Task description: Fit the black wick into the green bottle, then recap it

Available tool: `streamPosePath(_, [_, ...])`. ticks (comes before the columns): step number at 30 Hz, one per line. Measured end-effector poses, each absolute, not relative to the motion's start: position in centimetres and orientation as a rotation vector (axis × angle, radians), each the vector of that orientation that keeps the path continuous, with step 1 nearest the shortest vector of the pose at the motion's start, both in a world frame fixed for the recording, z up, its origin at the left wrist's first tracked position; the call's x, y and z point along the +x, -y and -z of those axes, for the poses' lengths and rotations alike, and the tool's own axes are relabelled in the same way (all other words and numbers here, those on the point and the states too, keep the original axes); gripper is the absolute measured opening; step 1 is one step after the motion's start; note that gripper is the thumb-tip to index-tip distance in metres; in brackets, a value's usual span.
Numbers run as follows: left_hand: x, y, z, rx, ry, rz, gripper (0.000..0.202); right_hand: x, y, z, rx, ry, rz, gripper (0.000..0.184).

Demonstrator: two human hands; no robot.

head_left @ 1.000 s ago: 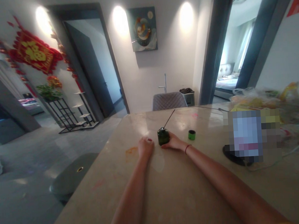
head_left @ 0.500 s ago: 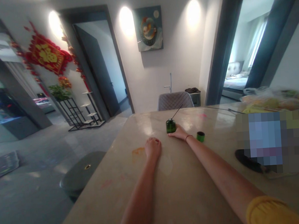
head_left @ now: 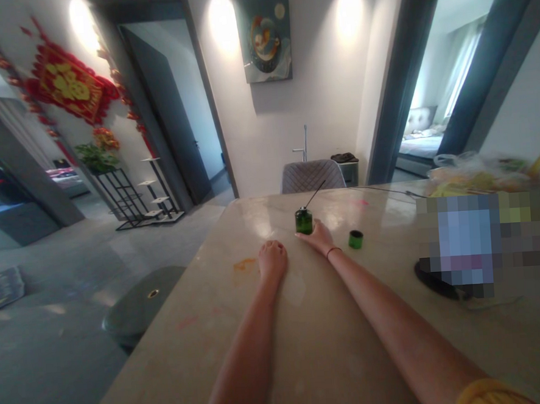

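A small green glass bottle [head_left: 303, 220] stands upright on the beige marble table [head_left: 315, 345], with a thin dark stick [head_left: 316, 194] leaning out of its neck. My right hand [head_left: 318, 236] lies against the bottle's right side, its fingers curled round the base. A thin band sits on that wrist. My left hand [head_left: 272, 260] rests on the table as a loose fist with nothing in it, a short way left of the bottle and nearer to me. A green cap [head_left: 355, 239] stands just right of my right wrist.
An orange smear [head_left: 245, 264] marks the table left of my left hand. A blurred-out object on a dark base [head_left: 434, 280] and plastic bags [head_left: 479, 174] fill the right side. A grey chair [head_left: 312, 176] stands at the far end, and a round stool [head_left: 141, 301] stands left of the table.
My right hand has slid the green bottle farther away along the table, off from my left fist. The left hand has stayed put, and the view has shifted slightly.
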State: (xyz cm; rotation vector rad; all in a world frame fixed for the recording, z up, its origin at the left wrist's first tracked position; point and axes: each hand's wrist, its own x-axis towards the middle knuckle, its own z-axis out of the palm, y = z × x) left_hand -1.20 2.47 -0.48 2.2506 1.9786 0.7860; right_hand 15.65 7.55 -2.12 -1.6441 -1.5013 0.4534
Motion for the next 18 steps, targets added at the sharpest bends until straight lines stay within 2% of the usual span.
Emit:
streamPosePath(8, [-1.5,-2.7,0.9,2.278,-1.995,-0.761,0.024,12.6,-8.3,1.3,-1.987,1.301,-0.269,0.076])
streamPosePath(15, [-1.4,-2.7,0.8,2.268,-2.027,-0.74,0.023,13.2,-8.9,1.3,-2.013,1.338,-0.357,0.054])
streamPosePath(18, [-1.3,-2.7,0.8,2.299,-2.017,-0.753,0.023,13.3,-8.7,1.3,-2.019,1.35,-0.341,0.066])
